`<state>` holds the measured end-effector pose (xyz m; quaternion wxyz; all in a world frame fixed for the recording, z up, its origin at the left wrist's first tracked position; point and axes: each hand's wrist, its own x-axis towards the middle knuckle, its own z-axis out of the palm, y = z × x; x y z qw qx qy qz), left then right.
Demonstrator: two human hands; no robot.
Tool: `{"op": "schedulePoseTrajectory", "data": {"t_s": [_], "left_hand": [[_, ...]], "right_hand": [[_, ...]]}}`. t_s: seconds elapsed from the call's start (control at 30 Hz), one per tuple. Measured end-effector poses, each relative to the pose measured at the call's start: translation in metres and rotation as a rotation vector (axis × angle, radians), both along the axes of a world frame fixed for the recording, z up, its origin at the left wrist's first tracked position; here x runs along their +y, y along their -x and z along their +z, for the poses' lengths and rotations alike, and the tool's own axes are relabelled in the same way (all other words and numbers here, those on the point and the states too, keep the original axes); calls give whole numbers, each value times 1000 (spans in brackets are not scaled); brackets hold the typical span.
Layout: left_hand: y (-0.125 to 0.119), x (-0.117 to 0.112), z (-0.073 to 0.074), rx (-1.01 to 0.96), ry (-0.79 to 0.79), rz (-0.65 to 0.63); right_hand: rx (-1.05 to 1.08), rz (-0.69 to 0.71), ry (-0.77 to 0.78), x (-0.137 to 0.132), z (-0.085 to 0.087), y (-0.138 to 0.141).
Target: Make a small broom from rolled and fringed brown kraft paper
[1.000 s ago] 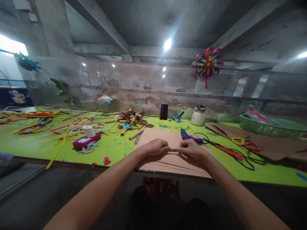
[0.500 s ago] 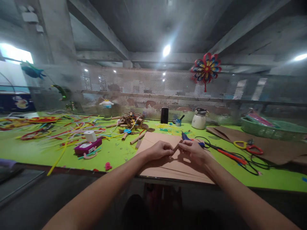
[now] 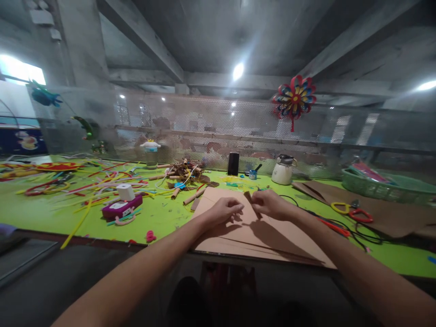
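Observation:
My right hand (image 3: 270, 204) pinches a narrow brown paper strip (image 3: 251, 203), which tilts above the stacked brown paper sheets (image 3: 218, 240). Whether the strip is folded or rolled I cannot tell. Just to the left, my left hand (image 3: 227, 212) hovers over the same sheets, fingers loosely curled and apart, with nothing visible in it. A small gap separates it from the strip. Behind my right hand, the blue tool seen earlier is mostly hidden. A red-handled tool (image 3: 335, 227) with black cable lies to the right.
On the green table (image 3: 166, 218) a pile of brown paper rolls (image 3: 187, 175) lies behind the sheets. Colourful strips and a purple power block (image 3: 121, 207) are at left. A phone (image 3: 233, 164), white jug (image 3: 282, 171), scissors (image 3: 361, 215) and green basket (image 3: 388, 185) stand farther back and right.
My left hand has let go of the brown paper strip and moved slightly left. My right hand now holds the strip alone, turned to lean the other way, and covers most of the blue tool.

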<state>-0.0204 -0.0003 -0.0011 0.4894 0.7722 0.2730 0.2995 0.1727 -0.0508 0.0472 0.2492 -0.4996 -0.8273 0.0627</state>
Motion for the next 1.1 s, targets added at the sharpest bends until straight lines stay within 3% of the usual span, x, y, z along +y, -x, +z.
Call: {"op": "schedulePoseTrajectory", "data": {"t_s": [0.1, 0.17, 0.27, 0.4, 0.57, 0.67, 0.83, 0.97, 1.1], "left_hand": [[5, -4, 4, -20, -106, 74], [9, -11, 7, 16, -159, 17], [9, -15, 7, 59, -124, -94], [3, -5, 2, 153, -183, -18], [5, 3, 0, 305, -239, -56], [7, 1, 2, 314, -243, -105], [6, -1, 6, 341, -295, -161], [4, -7, 10, 385, -393, -163], [3, -12, 11, 426, -471, -104]], "right_hand": [[-432, 55, -67, -6, 4, 12], [-550, 112, -36, -13, -5, 21], [-507, 56, -100, -19, -27, 26], [-423, -13, -306, -21, -54, 22], [-390, 68, -393, -23, -62, 17], [-256, 89, -310, -29, -59, 14], [47, 99, -32, -35, -47, -2], [127, 133, 159, -24, -42, -10], [159, 151, 209, -11, -47, -6]]}}
